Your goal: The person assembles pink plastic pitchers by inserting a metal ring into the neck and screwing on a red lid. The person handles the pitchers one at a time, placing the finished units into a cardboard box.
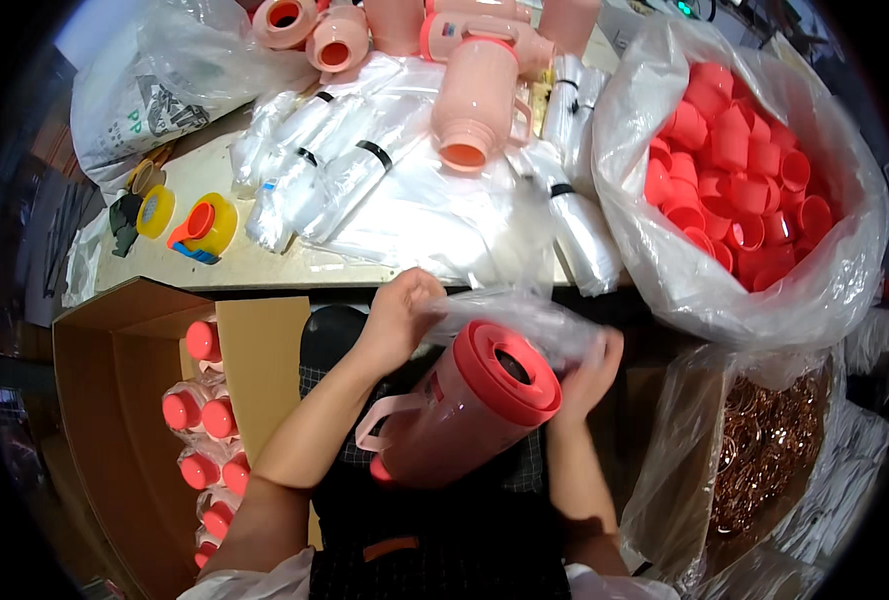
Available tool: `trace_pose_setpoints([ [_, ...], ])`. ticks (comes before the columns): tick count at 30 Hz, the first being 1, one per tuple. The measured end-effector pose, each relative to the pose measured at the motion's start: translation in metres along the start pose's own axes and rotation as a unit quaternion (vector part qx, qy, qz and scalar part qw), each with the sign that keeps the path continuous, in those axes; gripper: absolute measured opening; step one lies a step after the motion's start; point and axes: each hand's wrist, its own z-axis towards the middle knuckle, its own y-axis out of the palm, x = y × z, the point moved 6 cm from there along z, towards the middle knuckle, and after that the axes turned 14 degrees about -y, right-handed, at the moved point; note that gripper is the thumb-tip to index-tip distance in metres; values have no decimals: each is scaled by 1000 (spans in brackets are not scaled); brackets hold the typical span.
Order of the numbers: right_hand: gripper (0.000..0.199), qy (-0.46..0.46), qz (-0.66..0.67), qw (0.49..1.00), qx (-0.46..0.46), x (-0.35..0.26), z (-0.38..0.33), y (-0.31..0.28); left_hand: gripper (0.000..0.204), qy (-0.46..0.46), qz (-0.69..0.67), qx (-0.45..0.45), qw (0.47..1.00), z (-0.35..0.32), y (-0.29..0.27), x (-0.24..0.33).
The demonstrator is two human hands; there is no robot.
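Note:
A clear plastic bag [509, 310] stretches between my two hands, just beyond the rim of a pink vacuum flask. My left hand [404, 315] grips the bag's left end with curled fingers. At its other end my right hand [592, 372], a little blurred, pinches the film. The pink flask [454, 420] leans across my lap, its coral collar and dark round mouth tilted up and to the right. Its handle points left. Neither hand appears to hold the flask itself.
Bundles of folded clear bags [349, 185] and more pink flasks [474, 100] cover the table. At the right are a sack of coral cups [734, 170] and a bag-lined box of coppery rings [769, 450]. Wrapped flasks with coral tops [219, 418] fill a cardboard box [114, 400] at left.

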Motion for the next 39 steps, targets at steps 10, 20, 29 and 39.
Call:
trace_pose_setpoints([
  [10,37,60,-23,836,-545,-40,-194,8,49,87,235,307,918,-209,-60,-115],
  [20,74,-115,268,595,-749,-201,-298,189,6,74,297,725,617,-427,-182,-115],
  [29,66,40,331,562,-757,-188,-345,215,32,-327,-214,623,678,-574,-369,-337],
  [39,59,-34,40,984,-170,-27,7,240,42,-409,-3,741,533,-578,-350,-385],
])
